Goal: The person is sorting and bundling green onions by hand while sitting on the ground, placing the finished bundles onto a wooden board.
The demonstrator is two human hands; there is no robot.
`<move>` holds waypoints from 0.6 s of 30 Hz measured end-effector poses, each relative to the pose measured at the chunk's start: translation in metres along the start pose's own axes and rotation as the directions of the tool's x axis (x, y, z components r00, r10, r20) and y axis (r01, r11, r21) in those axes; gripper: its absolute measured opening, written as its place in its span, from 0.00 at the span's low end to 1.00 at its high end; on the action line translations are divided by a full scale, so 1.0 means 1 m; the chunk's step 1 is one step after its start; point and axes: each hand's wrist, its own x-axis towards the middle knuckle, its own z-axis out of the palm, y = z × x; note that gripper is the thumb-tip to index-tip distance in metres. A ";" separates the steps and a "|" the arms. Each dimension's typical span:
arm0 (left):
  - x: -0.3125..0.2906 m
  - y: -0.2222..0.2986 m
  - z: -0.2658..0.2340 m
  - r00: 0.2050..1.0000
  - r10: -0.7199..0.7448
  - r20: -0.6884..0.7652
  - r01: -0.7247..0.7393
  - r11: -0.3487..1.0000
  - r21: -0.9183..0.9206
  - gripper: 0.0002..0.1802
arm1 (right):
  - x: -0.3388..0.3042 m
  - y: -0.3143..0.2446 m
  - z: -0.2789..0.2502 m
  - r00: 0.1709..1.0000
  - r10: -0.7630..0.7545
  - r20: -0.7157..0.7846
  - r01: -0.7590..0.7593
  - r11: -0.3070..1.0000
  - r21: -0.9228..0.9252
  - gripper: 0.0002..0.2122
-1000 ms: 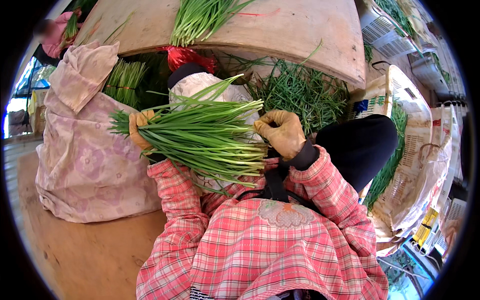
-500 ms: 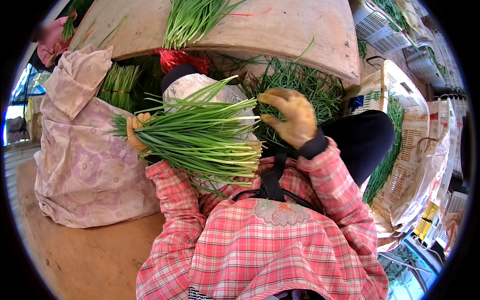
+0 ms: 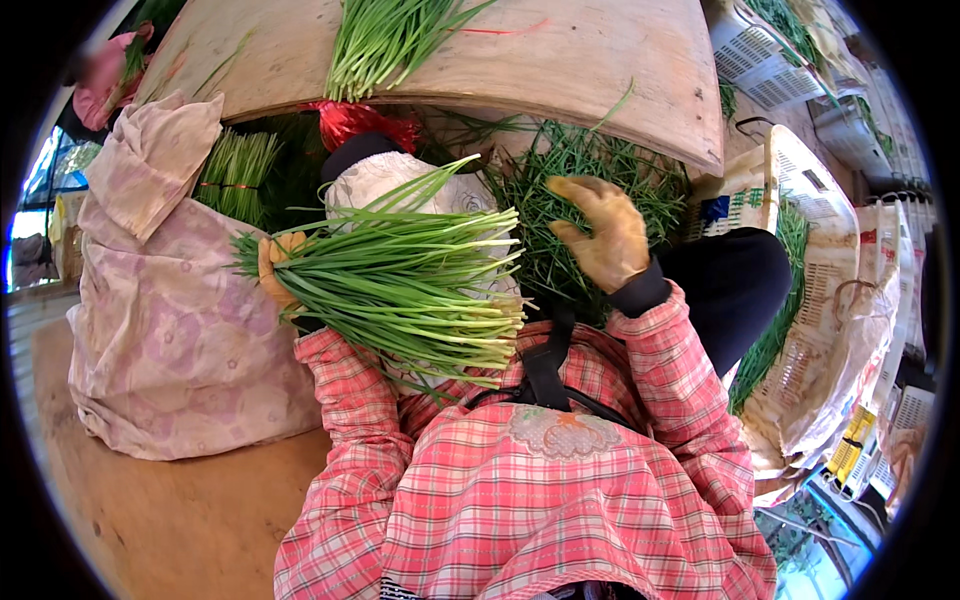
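A large bunch of garlic chives (image 3: 410, 275) lies across my lap, its pale cut ends pointing right. My gloved left hand (image 3: 277, 265) is wrapped round the leafy left end of the bunch. To the right of the cut ends, my right hand (image 3: 605, 235), in a stained yellowish glove, hangs in the air with thumb and fingers apart and nothing between them. Under and beyond that hand spreads a heap of loose green chives (image 3: 560, 190).
Ahead stands a wooden table (image 3: 600, 60) bearing another chive bunch (image 3: 385, 50). Red ties (image 3: 365, 128) hang below its edge. A flowered cloth (image 3: 190, 330) covers something at left, beside banded chives (image 3: 237, 175). White crates (image 3: 815, 200) stand at right. Another person (image 3: 105, 80) sits far left.
My right hand has drawn away from the cut ends, to the right and slightly down. The left hand keeps its hold on the bunch, which has barely shifted.
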 end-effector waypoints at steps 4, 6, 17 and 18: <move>0.004 -0.004 0.006 0.998 0.059 0.008 -0.059 0.998 -0.010 0.22 | 0.021 -0.041 0.036 0.949 -0.306 0.074 0.307 0.952 -0.005 0.17; 0.004 0.001 0.012 0.996 0.079 -0.029 -0.076 0.993 0.094 0.22 | 0.022 -0.050 0.049 0.961 -0.231 0.153 0.226 0.973 0.047 0.13; 0.009 -0.013 0.044 0.974 0.193 -0.116 -0.152 0.944 0.293 0.22 | -0.039 -0.048 0.044 0.992 0.032 0.124 -0.014 0.989 -0.144 0.03; 0.009 -0.011 0.040 0.978 0.190 -0.082 -0.162 0.950 0.268 0.22 | -0.045 -0.037 0.043 0.998 0.066 0.016 -0.063 0.988 -0.139 0.02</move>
